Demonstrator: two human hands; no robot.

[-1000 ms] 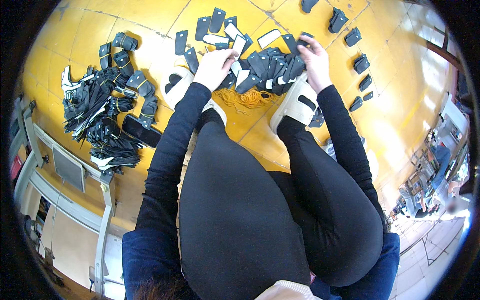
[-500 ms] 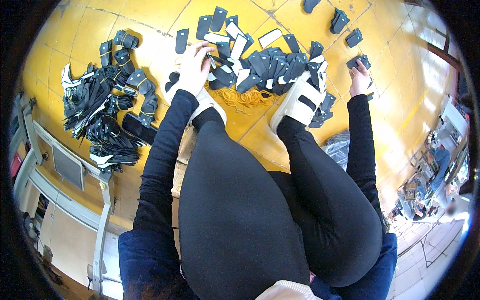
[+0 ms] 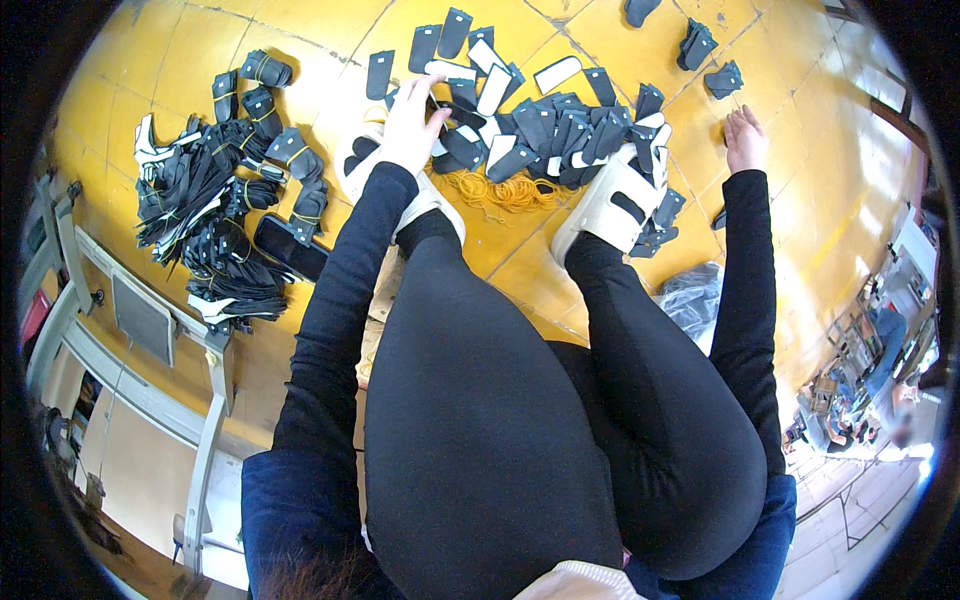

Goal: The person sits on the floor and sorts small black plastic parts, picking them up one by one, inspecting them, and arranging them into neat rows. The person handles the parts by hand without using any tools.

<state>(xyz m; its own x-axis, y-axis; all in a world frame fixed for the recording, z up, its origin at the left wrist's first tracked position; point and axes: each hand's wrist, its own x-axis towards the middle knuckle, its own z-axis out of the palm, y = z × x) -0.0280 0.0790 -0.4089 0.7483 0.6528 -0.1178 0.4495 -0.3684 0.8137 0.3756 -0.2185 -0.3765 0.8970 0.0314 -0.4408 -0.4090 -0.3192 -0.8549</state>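
Note:
Dark grey, round-ended flat pieces, some showing white backs, form a loose pile on the floor between and beyond my shoes. My left hand is at the pile's left edge, thumb and forefinger apart beside a dark piece. That hand hides whatever lies beneath it. At the far right, my right hand reaches out low over the floor, fingers stretched forward and close together. A bit of something dark shows at the left of its fingers; the rest is covered by the hand.
Yellow elastic bands lie in a heap between my white shoes. Banded dark bundles and a phone are on the left. Small stacks stand far right, above a clear plastic bag. A metal frame rises at left.
My right hand has turned and now covers the spot where a dark stack showed at its fingertips. My left thumb has spread toward the pile. The whole view has shifted slightly.

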